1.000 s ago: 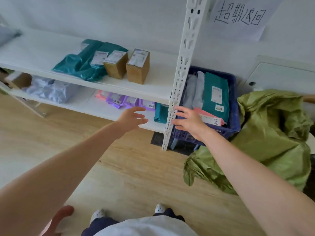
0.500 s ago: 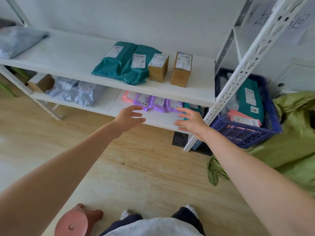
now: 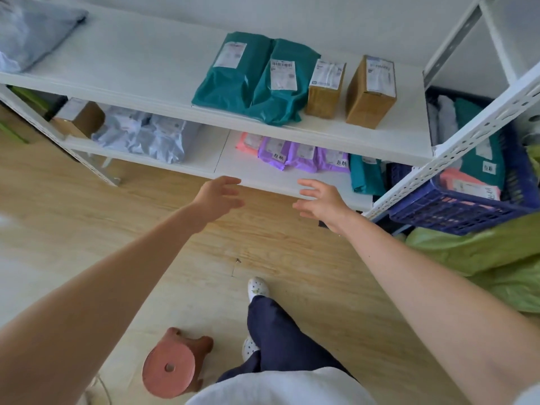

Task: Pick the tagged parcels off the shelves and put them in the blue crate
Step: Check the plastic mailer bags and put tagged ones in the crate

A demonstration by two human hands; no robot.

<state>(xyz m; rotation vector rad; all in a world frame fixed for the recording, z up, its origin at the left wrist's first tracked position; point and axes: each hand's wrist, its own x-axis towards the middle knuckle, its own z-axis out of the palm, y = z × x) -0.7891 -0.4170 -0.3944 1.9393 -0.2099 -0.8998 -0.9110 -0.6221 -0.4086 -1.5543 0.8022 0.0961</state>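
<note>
Three purple parcels (image 3: 301, 156) lie in a row on the lower shelf (image 3: 263, 176); two carry small white handwritten tags. A pink parcel (image 3: 247, 141) lies left of them, a teal one (image 3: 365, 176) to their right. My left hand (image 3: 217, 197) and my right hand (image 3: 321, 201) hover empty, fingers spread, just in front of that shelf's edge below the purple parcels. The blue crate (image 3: 455, 213) stands on the floor at the right behind the rack post, holding teal, pink and grey parcels.
The upper shelf (image 3: 131, 68) carries two teal bags (image 3: 254, 80), two cardboard boxes (image 3: 347, 89) and a grey bag (image 3: 32, 33). Grey bags (image 3: 149, 135) and a box (image 3: 79, 116) lie lower left. A green sack (image 3: 482, 258) lies right, a red stool (image 3: 175, 363) by my feet.
The view swung left from the crate to the shelves. Both empty hands moved left, away from the rack post, and now sit in front of the purple parcels.
</note>
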